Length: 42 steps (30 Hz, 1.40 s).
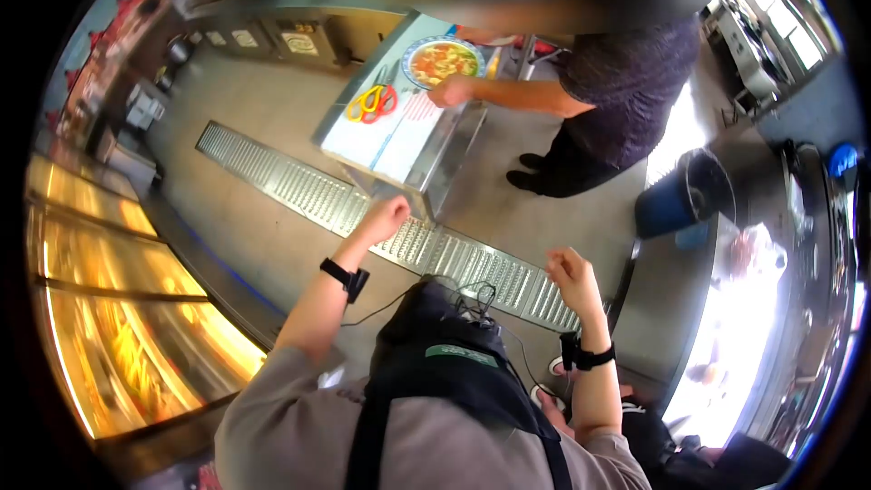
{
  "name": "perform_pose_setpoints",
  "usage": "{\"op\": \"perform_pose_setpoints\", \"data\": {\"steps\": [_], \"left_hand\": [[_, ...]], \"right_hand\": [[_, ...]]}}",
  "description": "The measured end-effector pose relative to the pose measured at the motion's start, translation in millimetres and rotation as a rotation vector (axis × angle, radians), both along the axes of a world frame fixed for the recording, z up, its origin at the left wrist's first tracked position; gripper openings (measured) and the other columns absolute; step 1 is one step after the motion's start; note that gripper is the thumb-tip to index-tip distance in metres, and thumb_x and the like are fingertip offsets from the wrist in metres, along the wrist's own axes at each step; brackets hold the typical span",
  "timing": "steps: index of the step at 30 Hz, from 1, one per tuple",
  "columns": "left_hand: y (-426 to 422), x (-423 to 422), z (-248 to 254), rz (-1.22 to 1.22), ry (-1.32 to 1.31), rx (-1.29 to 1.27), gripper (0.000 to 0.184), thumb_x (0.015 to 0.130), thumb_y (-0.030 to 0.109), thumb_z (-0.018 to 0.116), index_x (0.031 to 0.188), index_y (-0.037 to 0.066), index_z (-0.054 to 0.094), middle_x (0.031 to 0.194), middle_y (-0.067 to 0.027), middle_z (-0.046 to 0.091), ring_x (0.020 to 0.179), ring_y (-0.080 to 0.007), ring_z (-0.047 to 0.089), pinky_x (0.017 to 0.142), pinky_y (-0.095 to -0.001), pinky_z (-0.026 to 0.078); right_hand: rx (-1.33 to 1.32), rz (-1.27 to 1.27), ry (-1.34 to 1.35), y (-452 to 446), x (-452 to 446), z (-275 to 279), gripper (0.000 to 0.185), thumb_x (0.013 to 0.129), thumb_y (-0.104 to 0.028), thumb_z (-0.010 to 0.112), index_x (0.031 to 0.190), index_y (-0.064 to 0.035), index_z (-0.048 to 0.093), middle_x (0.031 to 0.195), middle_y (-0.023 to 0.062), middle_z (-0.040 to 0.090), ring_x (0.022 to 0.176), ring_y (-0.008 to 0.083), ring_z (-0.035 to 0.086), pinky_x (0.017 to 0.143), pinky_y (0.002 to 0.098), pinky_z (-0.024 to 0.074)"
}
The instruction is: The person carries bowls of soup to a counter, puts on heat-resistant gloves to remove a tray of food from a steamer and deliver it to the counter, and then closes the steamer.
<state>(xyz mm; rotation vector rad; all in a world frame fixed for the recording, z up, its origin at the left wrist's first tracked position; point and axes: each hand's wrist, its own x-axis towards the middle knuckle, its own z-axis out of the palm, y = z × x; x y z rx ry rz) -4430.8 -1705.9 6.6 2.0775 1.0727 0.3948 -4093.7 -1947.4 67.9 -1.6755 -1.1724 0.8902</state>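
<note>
The blue-and-white rimmed dish of food (407, 63) sits on the surface (361, 140), with red and yellow looped handles (373, 105) beside it and a co-worker's hand (452, 91) at its near edge. The left hand (388, 219) is over the metal floor grating (318, 204), just off the surface's near end — fingers curled loosely inward. The right hand (573, 279) is raised well apart from the dish, its fingers bent — whether their tips touch, I cannot tell.

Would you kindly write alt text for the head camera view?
The wearer's left hand and right hand hang in midair above a floor with a metal grate. Ahead, a co-worker stands at a table bearing a bowl of food and scissors.
</note>
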Motion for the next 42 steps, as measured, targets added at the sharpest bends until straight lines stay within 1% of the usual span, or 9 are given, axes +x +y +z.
{"op": "perform_pose_setpoints", "data": {"steps": [17,23,24,26,29,33,38,39,42], "left_hand": [[332,6,-45,0.576,-0.326,-0.114,0.023,0.094,0.022,0.05,0.092,0.001,0.057,0.07,-0.0135,0.064,0.058,-0.0231,0.062,0.056,-0.036,0.049],[426,32,-149,0.454,0.035,0.541,0.022,0.093,0.021,0.05,0.086,0.001,0.057,0.078,-0.0208,0.064,0.073,-0.0366,0.063,0.064,-0.0438,0.048],[416,45,-106,0.538,0.02,0.263,0.021,0.093,0.021,0.051,0.089,0.001,0.058,0.081,-0.0221,0.065,0.077,-0.0384,0.063,0.065,-0.0446,0.048],[419,59,-91,0.628,0.001,-0.007,0.021,0.093,0.021,0.051,0.091,0.001,0.058,0.083,-0.0234,0.065,0.08,-0.0402,0.062,0.066,-0.0455,0.048],[425,74,-88,0.608,0.176,0.031,0.035,0.099,0.029,0.033,0.096,0.004,0.058,0.1,-0.0198,0.063,0.094,-0.0329,0.061,0.083,-0.0441,0.046],[431,87,-68,0.646,0.025,-0.259,0.035,0.101,0.027,0.032,0.106,0.003,0.057,0.103,-0.0188,0.064,0.093,-0.034,0.06,0.085,-0.0438,0.044],[444,87,-91,0.646,0.022,-0.253,0.031,0.1,0.023,0.038,0.119,0.004,0.053,0.078,-0.0144,0.064,0.067,-0.0253,0.062,0.064,-0.0384,0.048],[446,85,-97,0.614,0.021,-0.306,0.03,0.1,0.022,0.04,0.122,0.004,0.051,0.07,-0.012,0.063,0.058,-0.0215,0.06,0.057,-0.0353,0.048],[447,86,-99,0.63,-0.035,-0.295,0.027,0.099,0.019,0.043,0.121,0.004,0.049,0.06,-0.0084,0.058,0.047,-0.0168,0.056,0.047,-0.0318,0.044]], "right_hand": [[0.021,0.079,0.221,426,-40,30,0.014,0.096,-0.012,0.051,0.096,0.0005,0.057,0.075,0.0052,0.061,0.062,0.0102,0.058,0.055,0.0227,0.0481],[-0.08,-0.049,0.173,582,8,-9,0.016,0.093,-0.014,0.053,0.087,-0.0006,0.06,0.069,0.0066,0.062,0.057,0.0146,0.059,0.052,0.0261,0.0483],[-0.123,-0.106,0.18,609,22,-28,0.014,0.09,-0.013,0.055,0.084,-0.001,0.061,0.069,0.008,0.062,0.059,0.0166,0.06,0.054,0.0275,0.0489],[-0.232,-0.024,-0.078,657,51,-76,0.011,0.082,-0.011,0.059,0.08,-0.0018,0.064,0.07,0.0108,0.063,0.062,0.0208,0.062,0.057,0.0304,0.0503],[-0.484,0.785,-1.282,697,72,-114,0.008,0.063,-0.008,0.071,0.071,-0.0041,0.072,0.084,0.0206,0.069,0.079,0.032,0.069,0.068,0.0372,0.0552],[-0.572,0.801,-1.165,710,79,-161,0.001,0.061,-0.005,0.07,0.061,-0.0037,0.07,0.082,0.0207,0.069,0.078,0.0331,0.069,0.067,0.0375,0.0551],[-0.267,0.153,-0.3,703,78,-193,0.019,0.084,-0.009,0.053,0.092,0.0033,0.066,0.087,0.0232,0.067,0.072,0.0366,0.067,0.061,0.0412,0.0539],[-0.204,0.223,-0.321,706,87,-217,0.027,0.093,-0.017,0.046,0.108,0.0007,0.06,0.077,0.0138,0.065,0.057,0.0237,0.064,0.047,0.035,0.0518],[-0.265,0.233,-0.137,695,80,-203,0.027,0.095,-0.016,0.045,0.111,0.0009,0.058,0.08,0.0133,0.064,0.057,0.0204,0.064,0.047,0.0319,0.0523]]}}
